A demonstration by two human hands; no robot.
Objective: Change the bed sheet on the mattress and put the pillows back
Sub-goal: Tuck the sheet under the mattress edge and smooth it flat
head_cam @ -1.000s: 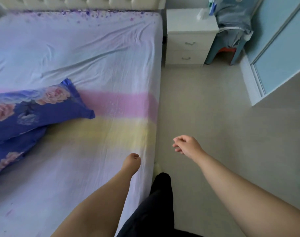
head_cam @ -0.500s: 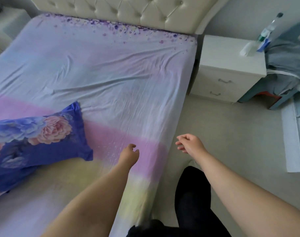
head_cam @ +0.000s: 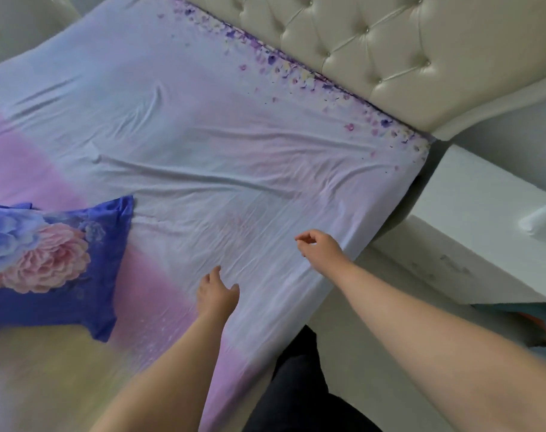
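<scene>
A pastel sheet (head_cam: 203, 157) with lilac, pink and yellow bands and a purple flower border covers the mattress, with a few long creases across it. A blue pillow (head_cam: 53, 260) with pink and blue roses lies on the sheet at the left. My left hand (head_cam: 217, 293) hovers low over the sheet near the bed's right edge, fingers relaxed and holding nothing. My right hand (head_cam: 320, 246) is over the same edge, a little nearer the headboard, fingers loosely curled and empty.
A cream tufted headboard (head_cam: 390, 48) closes the bed's top end. A white nightstand (head_cam: 483, 229) stands close beside the bed's top right corner, with a narrow dark gap between. Pale floor and my dark trouser leg (head_cam: 299, 385) lie below.
I have moved along the bed's side toward the headboard. Both hands have come from beside the edge to over the sheet, still empty.
</scene>
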